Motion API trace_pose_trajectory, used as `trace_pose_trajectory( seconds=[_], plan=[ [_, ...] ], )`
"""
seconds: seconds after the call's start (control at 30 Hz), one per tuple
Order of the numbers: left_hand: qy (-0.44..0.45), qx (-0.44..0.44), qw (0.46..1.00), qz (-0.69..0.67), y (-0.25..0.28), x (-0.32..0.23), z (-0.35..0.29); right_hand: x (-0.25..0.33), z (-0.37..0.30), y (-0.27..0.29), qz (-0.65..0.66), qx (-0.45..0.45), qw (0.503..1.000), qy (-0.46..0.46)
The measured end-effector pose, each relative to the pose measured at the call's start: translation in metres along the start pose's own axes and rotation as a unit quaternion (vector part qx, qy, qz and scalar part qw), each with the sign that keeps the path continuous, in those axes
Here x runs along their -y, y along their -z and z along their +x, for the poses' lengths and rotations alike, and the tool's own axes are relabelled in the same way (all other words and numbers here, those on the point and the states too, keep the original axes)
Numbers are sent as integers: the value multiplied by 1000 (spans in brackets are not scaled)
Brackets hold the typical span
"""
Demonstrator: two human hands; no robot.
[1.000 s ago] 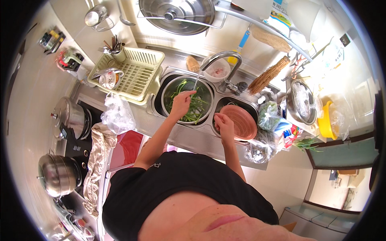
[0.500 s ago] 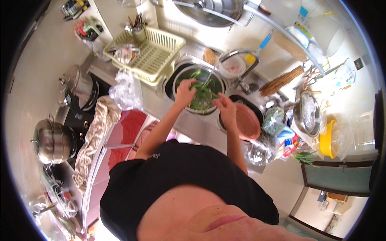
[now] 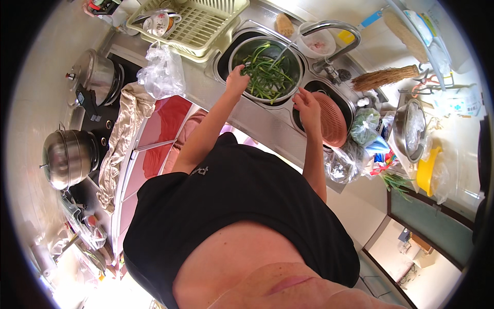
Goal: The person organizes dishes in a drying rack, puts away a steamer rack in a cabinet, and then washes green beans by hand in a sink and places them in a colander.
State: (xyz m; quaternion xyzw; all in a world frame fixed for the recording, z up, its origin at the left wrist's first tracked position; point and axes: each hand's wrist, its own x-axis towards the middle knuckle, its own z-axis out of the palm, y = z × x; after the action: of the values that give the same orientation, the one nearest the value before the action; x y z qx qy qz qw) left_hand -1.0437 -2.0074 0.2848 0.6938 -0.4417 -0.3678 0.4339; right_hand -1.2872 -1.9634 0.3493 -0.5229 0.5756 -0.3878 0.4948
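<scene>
A round steel basin (image 3: 297,67) sits in the left sink bowl, holding long thin green vegetable stalks (image 3: 270,80) in water. Over the basin's left rim, my left hand (image 3: 237,82) has its fingers closed on some of the stalks; its fingertips are partly hidden. My right hand (image 3: 309,105) is just off the basin's right side, fingers apart and slightly bent, holding nothing. Beside it, a pink plastic colander (image 3: 333,121) rests tilted in the right sink bowl. A curved metal faucet (image 3: 355,38) reaches over the basin, water running from its spout.
A pale green dish rack (image 3: 206,46) with a cup stands left of the sink, near a clear plastic bag (image 3: 162,72). Behind the basin is a white bowl (image 3: 315,49). A straw brush (image 3: 383,77) and bagged vegetables (image 3: 365,123) lie right. Steel pots (image 3: 67,159) stand far left.
My right hand has moved away from the stalks and opened. My left hand has shifted to the basin's left rim. The stalks now lie gathered in the basin; the view has tilted.
</scene>
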Motion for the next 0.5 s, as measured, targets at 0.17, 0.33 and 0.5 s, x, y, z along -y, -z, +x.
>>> trace_pose_trajectory(
  seconds=[0.17,0.33,0.5],
  plan=[
    [148,83,977,-127,-5,26,20,-23,48,-15,-15,75,996,-39],
    [252,93,945,-184,-26,59,67,-69,144,-37,-101,78,988,-90],
    [354,88,927,-89,-76,70,106,-167,220,-85,-203,-27,967,-150]
  ],
)
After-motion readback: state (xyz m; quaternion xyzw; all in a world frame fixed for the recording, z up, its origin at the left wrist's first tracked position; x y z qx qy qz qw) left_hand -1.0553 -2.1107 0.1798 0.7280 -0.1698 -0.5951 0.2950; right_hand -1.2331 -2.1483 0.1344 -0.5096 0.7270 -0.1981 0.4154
